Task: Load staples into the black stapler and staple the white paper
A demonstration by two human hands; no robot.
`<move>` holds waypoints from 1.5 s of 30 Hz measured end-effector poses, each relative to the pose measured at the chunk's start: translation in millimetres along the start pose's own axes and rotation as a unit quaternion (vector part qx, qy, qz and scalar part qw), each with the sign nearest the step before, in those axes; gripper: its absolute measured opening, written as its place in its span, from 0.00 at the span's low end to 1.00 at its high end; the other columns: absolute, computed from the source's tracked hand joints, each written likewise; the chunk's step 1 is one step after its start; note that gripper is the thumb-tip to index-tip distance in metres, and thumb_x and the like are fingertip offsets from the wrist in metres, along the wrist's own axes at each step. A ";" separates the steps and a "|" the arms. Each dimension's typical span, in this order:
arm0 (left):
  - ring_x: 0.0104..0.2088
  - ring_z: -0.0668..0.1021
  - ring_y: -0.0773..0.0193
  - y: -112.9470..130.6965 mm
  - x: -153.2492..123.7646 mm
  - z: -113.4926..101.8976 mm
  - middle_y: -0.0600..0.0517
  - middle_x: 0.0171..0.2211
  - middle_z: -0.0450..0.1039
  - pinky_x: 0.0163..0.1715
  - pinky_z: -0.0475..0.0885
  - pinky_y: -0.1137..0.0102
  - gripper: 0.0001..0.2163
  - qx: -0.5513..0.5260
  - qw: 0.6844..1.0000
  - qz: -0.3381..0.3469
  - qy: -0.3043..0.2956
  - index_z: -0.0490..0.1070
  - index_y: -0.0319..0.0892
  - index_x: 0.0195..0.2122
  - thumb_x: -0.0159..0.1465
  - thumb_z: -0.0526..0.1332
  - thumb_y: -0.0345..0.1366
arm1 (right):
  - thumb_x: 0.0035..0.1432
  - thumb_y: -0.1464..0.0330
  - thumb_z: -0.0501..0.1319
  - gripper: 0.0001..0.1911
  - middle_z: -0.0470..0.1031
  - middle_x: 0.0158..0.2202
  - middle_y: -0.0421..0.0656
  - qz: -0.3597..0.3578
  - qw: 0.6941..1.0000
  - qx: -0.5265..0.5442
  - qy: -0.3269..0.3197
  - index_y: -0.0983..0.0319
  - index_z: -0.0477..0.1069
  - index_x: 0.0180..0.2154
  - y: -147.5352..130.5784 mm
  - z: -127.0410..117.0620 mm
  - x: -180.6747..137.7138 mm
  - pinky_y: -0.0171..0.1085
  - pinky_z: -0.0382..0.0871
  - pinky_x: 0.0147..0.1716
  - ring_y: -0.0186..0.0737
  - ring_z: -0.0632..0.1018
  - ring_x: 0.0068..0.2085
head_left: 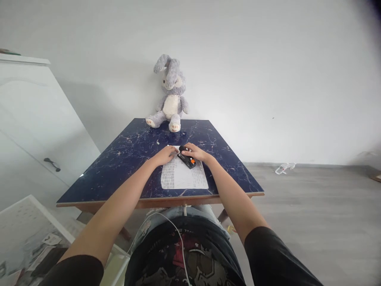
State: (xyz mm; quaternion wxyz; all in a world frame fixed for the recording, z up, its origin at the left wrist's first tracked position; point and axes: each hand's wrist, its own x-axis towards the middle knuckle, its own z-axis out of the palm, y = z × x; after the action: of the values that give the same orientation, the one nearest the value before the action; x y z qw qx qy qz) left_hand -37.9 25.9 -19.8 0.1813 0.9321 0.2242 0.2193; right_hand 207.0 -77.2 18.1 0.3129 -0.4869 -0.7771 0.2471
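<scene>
A black stapler [188, 161] with an orange patch lies slantwise over the printed paper [181, 180], a white sheet with grey text blocks. My right hand [194, 151] is closed around the stapler's far end, thumb along its side. Just left of it, my left hand [166, 154] rests at the paper's far left corner. Its fingers are slightly bent and apart, with the tips close to the stapler. Whether those fingertips touch the stapler I cannot tell. The paper lies flat near the front edge of the blue marbled table [125, 174].
A grey plush rabbit [171, 103] sits at the table's back edge against the wall. At left stands a white cabinet [35, 127] with a dark handle. A white cable [178, 230] runs across my shirt. Clear plastic packaging [282, 168] lies on the floor at right.
</scene>
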 end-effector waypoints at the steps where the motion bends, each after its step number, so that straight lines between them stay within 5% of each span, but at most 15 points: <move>1: 0.60 0.75 0.50 0.3 -1.2 -0.7 0.42 0.56 0.77 0.65 0.66 0.56 0.16 0.004 1.000 0.001 -0.003 0.79 0.44 0.52 0.67 0.57 0.35 | 0.62 0.49 0.65 0.23 0.75 0.44 0.45 -0.006 1.000 -0.011 -0.027 0.62 0.74 0.46 -0.1 -3.8 -0.5 0.41 0.68 0.44 0.42 0.74 0.42; 8: 0.56 0.76 0.47 -6.3 -5.2 -11.4 0.43 0.54 0.77 0.61 0.68 0.56 0.14 -0.014 1.000 -0.008 -0.001 0.80 0.46 0.50 0.68 0.60 0.43 | 0.63 0.60 0.65 0.20 0.78 0.46 0.46 -0.048 0.991 0.080 -0.094 0.62 0.76 0.53 0.0 -7.6 -0.5 0.41 0.69 0.43 0.44 0.76 0.41; 13: 0.57 0.75 0.45 -9.7 -3.7 -11.3 0.42 0.54 0.77 0.61 0.67 0.55 0.15 -0.043 0.999 -0.020 -0.011 0.80 0.46 0.50 0.68 0.61 0.45 | 0.62 0.56 0.70 0.33 0.78 0.55 0.51 -0.021 0.964 0.194 -0.179 0.62 0.70 0.65 7.6 -15.7 -9.2 0.42 0.74 0.44 0.47 0.78 0.47; 21: 0.55 0.77 0.45 -4.2 -4.0 -13.5 0.43 0.53 0.77 0.61 0.69 0.55 0.14 -0.093 0.995 -0.031 0.003 0.81 0.47 0.48 0.65 0.66 0.46 | 0.61 0.59 0.73 0.42 0.67 0.69 0.53 -0.056 0.919 0.307 -0.242 0.60 0.62 0.71 23.4 -21.2 -16.5 0.50 0.67 0.64 0.54 0.72 0.66; 26: 0.55 0.78 0.47 -7.6 -0.8 -12.1 0.44 0.51 0.80 0.62 0.68 0.56 0.14 -0.204 0.971 -0.093 0.079 0.81 0.45 0.45 0.68 0.63 0.48 | 0.59 0.61 0.74 0.43 0.63 0.72 0.52 -0.054 0.919 0.313 -0.233 0.59 0.63 0.71 28.6 -21.4 -17.1 0.53 0.60 0.69 0.56 0.66 0.71; 33: 0.53 0.81 0.50 -20.8 2.3 -9.9 0.38 0.50 0.81 0.62 0.70 0.55 0.25 -0.393 0.876 -0.204 0.192 0.79 0.40 0.42 0.72 0.55 0.58 | 0.59 0.60 0.74 0.44 0.60 0.74 0.51 -0.046 0.926 0.299 -0.226 0.59 0.62 0.71 27.7 -21.8 -17.5 0.55 0.57 0.71 0.57 0.63 0.72; 40: 0.54 0.81 0.49 -16.9 1.8 -10.3 0.40 0.49 0.82 0.63 0.69 0.54 0.23 -0.360 0.896 -0.194 0.171 0.79 0.40 0.41 0.72 0.55 0.56 | 0.58 0.58 0.74 0.46 0.64 0.71 0.53 -0.038 0.971 0.154 -0.180 0.58 0.61 0.72 16.7 -14.6 -9.5 0.55 0.65 0.66 0.59 0.70 0.67; 45: 0.60 0.77 0.50 -6.9 0.4 -14.4 0.42 0.54 0.80 0.66 0.66 0.55 0.17 -0.320 0.919 -0.126 0.193 0.79 0.42 0.45 0.71 0.59 0.51 | 0.55 0.66 0.70 0.34 0.76 0.60 0.50 -0.080 0.993 0.048 -0.071 0.62 0.72 0.63 9.1 1.1 5.2 0.52 0.67 0.61 0.55 0.77 0.58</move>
State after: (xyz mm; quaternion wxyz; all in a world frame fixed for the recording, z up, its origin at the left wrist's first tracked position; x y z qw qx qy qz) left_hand -47.0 35.3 -10.6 0.4494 0.7280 0.2879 0.4304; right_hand 209.9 -68.8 12.3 0.2984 -0.3893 -0.8210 0.2922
